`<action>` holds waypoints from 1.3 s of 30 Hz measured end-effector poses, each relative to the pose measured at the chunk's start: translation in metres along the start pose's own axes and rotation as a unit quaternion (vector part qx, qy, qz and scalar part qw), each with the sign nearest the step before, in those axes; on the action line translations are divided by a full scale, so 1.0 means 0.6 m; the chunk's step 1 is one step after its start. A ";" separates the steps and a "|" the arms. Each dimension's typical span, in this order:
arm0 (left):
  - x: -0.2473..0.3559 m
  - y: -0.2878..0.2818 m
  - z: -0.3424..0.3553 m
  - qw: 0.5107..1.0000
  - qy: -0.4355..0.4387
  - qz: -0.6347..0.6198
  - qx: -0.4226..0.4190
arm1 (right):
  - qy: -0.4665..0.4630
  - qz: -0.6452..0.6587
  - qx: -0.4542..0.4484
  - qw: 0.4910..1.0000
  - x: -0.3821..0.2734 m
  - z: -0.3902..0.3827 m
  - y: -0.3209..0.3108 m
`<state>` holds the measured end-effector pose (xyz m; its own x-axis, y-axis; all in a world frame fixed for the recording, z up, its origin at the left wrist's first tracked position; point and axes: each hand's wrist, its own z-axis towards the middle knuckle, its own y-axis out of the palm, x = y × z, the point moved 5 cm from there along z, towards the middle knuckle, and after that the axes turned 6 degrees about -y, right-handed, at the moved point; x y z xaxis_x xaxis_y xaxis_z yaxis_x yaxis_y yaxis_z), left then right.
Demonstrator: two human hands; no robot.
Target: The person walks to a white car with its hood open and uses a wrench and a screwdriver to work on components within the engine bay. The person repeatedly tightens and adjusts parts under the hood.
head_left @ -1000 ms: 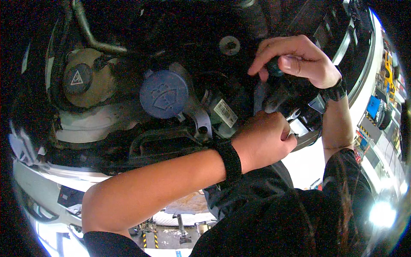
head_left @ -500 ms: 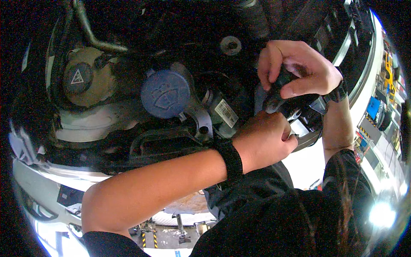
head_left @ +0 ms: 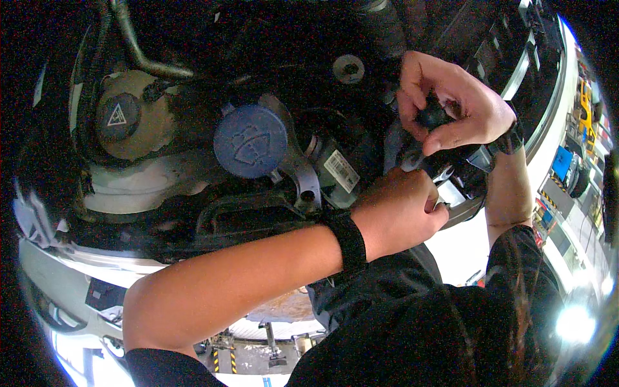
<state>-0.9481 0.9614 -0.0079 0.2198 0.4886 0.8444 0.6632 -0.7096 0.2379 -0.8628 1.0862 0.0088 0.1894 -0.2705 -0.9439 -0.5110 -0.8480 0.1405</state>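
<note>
My right hand (head_left: 461, 106) is over the right part of a car's engine bay, thumb and fingers curled round a dark, rounded piece (head_left: 433, 117). What kind of piece it is cannot be made out. Just below, toward me, my left hand (head_left: 396, 209) is closed in a fist with its knuckles up; whatever its fingers grip is hidden beneath it. A metal part with a hole (head_left: 412, 158) shows between the two hands. Left of my left hand is a grey-green housing with a white label (head_left: 342, 170).
A blue washer-fluid cap (head_left: 250, 142) is left of the hands, beside a metal bracket (head_left: 307, 187). Farther left stands a yellowed reservoir (head_left: 151, 122) with a black cap. The car's pale front edge (head_left: 548, 122) curves round the right side, with workshop equipment beyond.
My right hand has shifted slightly up and turned a little, its fingers still round the dark piece. My left hand has stayed in place.
</note>
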 end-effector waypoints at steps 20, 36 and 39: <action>-0.002 0.001 0.002 1.000 -0.003 0.013 0.004 | -0.039 0.052 -0.050 0.997 0.014 0.006 0.007; -0.003 0.003 0.001 1.000 -0.002 -0.007 -0.001 | 0.003 0.018 -0.059 0.998 0.013 0.005 0.002; -0.002 0.002 0.002 1.000 -0.003 -0.004 -0.001 | -0.001 -0.046 -0.043 0.998 0.008 0.000 -0.002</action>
<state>-0.9467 0.9604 -0.0091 0.2184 0.4980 0.8392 0.6635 -0.7064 0.2466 -0.8616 1.0858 0.0038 0.2300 -0.1882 -0.9548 -0.4180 -0.9051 0.0777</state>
